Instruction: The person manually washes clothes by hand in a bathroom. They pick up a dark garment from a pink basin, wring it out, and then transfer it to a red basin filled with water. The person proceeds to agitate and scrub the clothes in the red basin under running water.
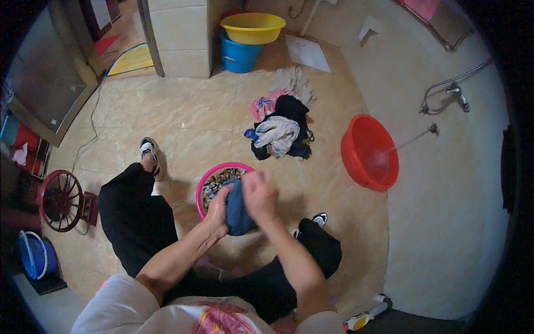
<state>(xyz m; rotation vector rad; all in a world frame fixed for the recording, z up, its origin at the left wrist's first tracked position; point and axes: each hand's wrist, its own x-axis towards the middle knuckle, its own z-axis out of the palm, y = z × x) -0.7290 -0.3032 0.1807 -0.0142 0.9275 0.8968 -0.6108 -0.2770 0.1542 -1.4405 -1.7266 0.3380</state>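
Note:
A wet-looking blue cloth [239,212] hangs bunched between my hands, over the near side of a pink-rimmed basin [201,195]. My left hand [219,210] grips its left side, the thumb lying along the fabric. At the cloth's upper right, my right hand [260,196] is curled into a fist and slightly blurred. Anything inside that fist is hidden. Behind the cloth, the basin shows a multicoloured, speckled pattern or contents [219,181] that I cannot make out clearly.
Beyond the basin lies a heap of clothes [278,133] on the tiled floor. Water from a wall tap [433,129] sprays into a red basin [356,172]. A yellow basin [253,28] sits on a blue bucket [239,55]. A fan [61,200] and its cord are left.

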